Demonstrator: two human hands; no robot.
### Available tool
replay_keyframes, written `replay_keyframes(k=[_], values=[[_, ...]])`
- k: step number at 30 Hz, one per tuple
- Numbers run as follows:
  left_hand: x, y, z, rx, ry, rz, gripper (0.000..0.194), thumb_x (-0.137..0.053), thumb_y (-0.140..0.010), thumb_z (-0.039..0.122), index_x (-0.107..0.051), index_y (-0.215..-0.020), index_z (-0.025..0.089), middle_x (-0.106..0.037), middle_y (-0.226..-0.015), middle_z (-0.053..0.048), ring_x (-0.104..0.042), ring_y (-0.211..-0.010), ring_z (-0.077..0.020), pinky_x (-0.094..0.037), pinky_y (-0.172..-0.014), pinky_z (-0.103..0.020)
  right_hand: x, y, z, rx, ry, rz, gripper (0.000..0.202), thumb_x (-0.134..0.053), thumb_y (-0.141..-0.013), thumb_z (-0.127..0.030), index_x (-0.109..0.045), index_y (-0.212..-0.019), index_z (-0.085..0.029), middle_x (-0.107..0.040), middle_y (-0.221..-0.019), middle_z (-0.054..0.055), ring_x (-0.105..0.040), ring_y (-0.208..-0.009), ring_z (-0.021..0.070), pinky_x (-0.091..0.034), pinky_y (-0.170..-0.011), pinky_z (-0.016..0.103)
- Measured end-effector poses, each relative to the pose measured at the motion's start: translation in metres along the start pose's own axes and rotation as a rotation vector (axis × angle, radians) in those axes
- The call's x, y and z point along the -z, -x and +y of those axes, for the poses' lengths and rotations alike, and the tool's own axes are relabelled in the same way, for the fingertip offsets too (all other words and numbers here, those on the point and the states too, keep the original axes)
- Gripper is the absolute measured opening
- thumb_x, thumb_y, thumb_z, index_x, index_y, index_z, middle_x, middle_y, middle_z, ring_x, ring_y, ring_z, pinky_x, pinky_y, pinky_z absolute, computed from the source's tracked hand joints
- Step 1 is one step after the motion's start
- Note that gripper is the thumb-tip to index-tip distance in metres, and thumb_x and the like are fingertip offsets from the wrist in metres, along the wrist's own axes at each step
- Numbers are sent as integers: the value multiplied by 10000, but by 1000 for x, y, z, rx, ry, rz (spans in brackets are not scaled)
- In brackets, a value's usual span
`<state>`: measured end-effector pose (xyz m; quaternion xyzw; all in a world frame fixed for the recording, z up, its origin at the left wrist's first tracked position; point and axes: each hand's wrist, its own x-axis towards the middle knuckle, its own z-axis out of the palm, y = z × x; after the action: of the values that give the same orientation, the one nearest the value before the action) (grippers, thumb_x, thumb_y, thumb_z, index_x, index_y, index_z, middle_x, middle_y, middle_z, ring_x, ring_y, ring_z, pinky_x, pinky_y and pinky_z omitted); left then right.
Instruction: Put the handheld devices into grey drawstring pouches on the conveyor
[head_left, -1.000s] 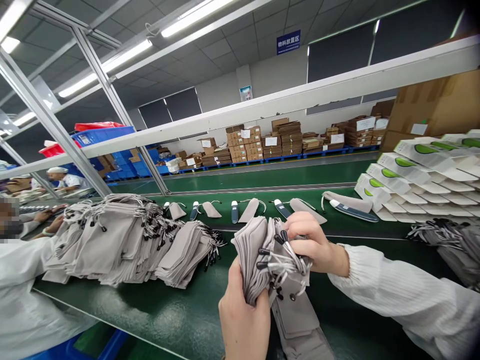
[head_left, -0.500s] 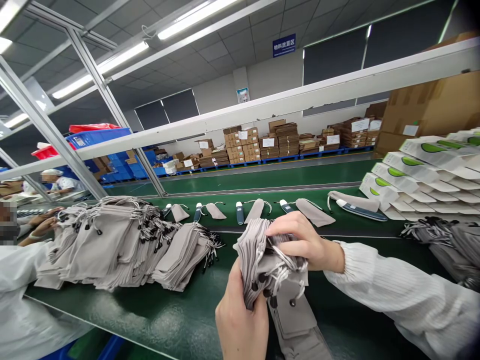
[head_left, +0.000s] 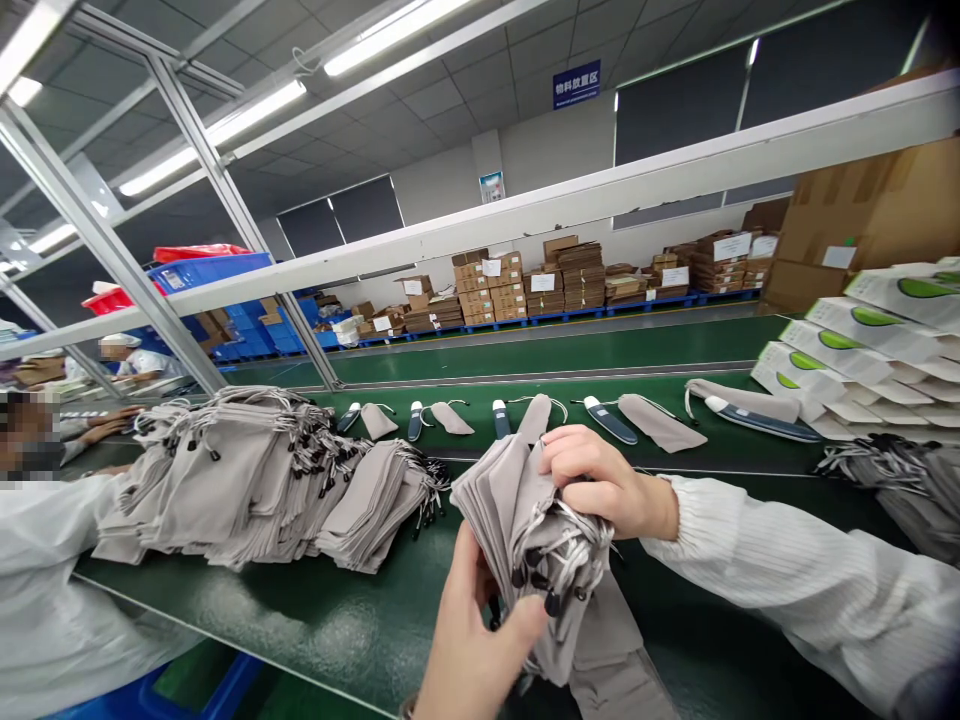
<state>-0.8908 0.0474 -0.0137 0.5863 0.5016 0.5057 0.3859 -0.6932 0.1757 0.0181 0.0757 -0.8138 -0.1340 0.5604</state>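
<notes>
A thick bundle of grey drawstring pouches [head_left: 499,495] is held up in front of me, its white cords and black cord ends hanging toward the lower right. My left hand [head_left: 480,630] grips the bundle from below, thumb across the near side. The fingers of my right hand [head_left: 600,480] close over its upper right edge, near the cords. Under the bundle, more grey pouches [head_left: 622,650] lie on the green work surface. Just left of my hands sits a smaller fanned stack of pouches [head_left: 367,505], beside a large heap of pouches [head_left: 217,480].
Dark blue, white-tipped devices [head_left: 611,420] lie beside single pouches along the green belt [head_left: 465,395]. White cartons with green marks [head_left: 847,350] are stacked at right, above another pouch pile [head_left: 907,480]. A co-worker's white sleeve [head_left: 45,560] is at left. A metal rail [head_left: 450,230] crosses ahead.
The bundle has tilted and fanned out, showing more of its flat faces. My left thumb has moved onto its near side. The belt items appear farther right in view.
</notes>
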Motion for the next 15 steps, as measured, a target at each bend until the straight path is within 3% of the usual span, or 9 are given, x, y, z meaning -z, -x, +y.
replay_keyframes(k=[3, 8, 11, 13, 15], values=[[25, -9, 6, -65, 55, -97, 743, -636, -829, 679, -572, -1389, 195, -643, -1360, -146, -602, -1254, -348, -506, -1053, -423, -14, -13, -5, 47, -89, -50, 142, -465, -958, -104, -510, -897, -224, -570, -870, 17, -623, -902, 153, -557, -908, 374], [71, -25, 27, -45, -145, -22, 438, -711, -840, 501, -709, -1150, 192, -744, -1071, -78, -670, -994, -278, -544, -908, -391, -39, -38, -7, -16, -254, -173, 40, -529, -967, -195, -542, -951, -229, -661, -946, 25, -635, -906, 156, -526, -823, 327], [126, -25, 35, -6, -212, 236, 461, -781, -761, 488, -719, -1105, 188, -750, -1061, -57, -668, -974, -261, -547, -886, -377, -50, -55, 11, -136, -415, -154, 125, -626, -932, -270, -527, -1000, -234, -671, -1010, 43, -632, -911, 176, -505, -815, 345], [175, -20, 41, -56, -217, 530, 533, -837, -684, 457, -706, -1142, 218, -746, -1102, -20, -663, -1011, -240, -532, -964, -382, -66, -68, 32, -404, -500, -156, 240, -685, -886, -289, -515, -1041, -224, -654, -993, 40, -616, -841, 167, -497, -749, 319], [225, -16, 50, -167, -174, 820, 550, -846, -651, 387, -695, -1162, 252, -737, -1094, 43, -656, -1015, -196, -520, -999, -380, -98, -81, 58, -659, -534, -250, 293, -690, -859, -265, -506, -1080, -210, -650, -994, 28, -605, -806, 155, -477, -694, 281]])
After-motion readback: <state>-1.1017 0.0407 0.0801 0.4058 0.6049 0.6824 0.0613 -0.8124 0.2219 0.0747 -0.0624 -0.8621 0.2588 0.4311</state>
